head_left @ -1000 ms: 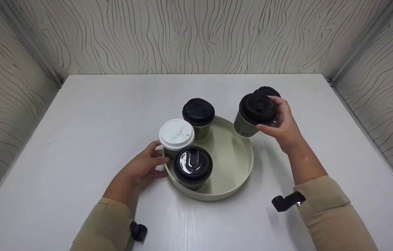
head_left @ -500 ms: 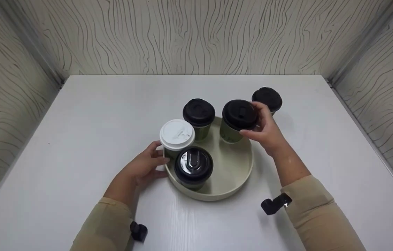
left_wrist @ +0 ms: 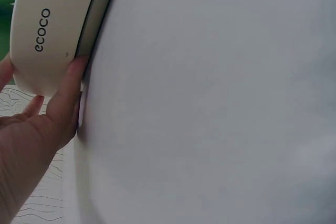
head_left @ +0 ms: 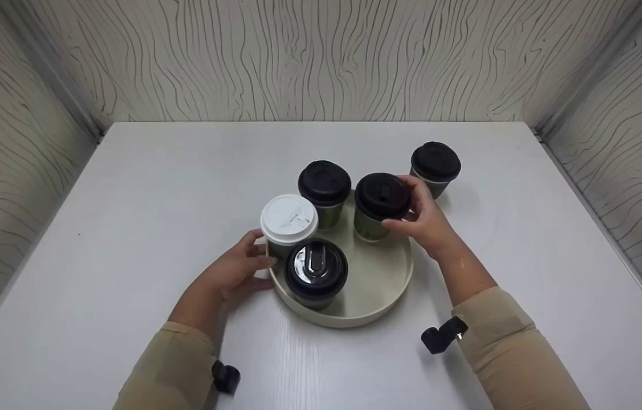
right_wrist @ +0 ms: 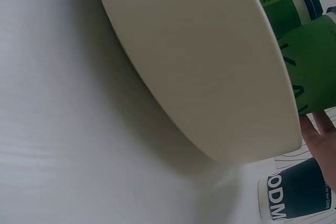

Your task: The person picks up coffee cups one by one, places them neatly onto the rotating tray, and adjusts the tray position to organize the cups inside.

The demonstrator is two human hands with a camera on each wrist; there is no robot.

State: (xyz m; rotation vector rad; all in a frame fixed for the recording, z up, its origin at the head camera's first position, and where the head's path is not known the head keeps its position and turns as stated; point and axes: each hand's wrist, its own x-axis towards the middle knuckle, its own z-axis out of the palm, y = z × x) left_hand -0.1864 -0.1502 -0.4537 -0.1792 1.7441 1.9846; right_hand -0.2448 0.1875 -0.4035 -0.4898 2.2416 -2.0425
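My right hand (head_left: 426, 225) grips a green paper coffee cup (head_left: 371, 226) with a black lid, upright inside the rim of a round pale tray (head_left: 381, 316). Thumb and fingers wrap its right side; in the right wrist view the green cup (right_wrist: 312, 66) shows above the tray wall. At the tray's left edge my left hand (head_left: 235, 267) holds the rim and wall, also seen against the wall lettered "ecoco" (left_wrist: 47, 51) in the left wrist view. Inside the tray stand a white-lidded cup (head_left: 288, 219), a glossy black-lidded cup (head_left: 316, 273) and another black-lidded cup (head_left: 325, 185).
One more black-lidded cup (head_left: 436, 165) stands on the white table (head_left: 156, 182) behind my right hand, outside the tray. A dark cup with white lettering (right_wrist: 299, 192) shows low in the right wrist view. Wood-patterned panels (head_left: 321, 62) enclose the table's back and sides.
My right hand has carried the black-lidded cup leftward and down, from over the tray's right edge to inside it. The left hand and the other cups have stayed put.
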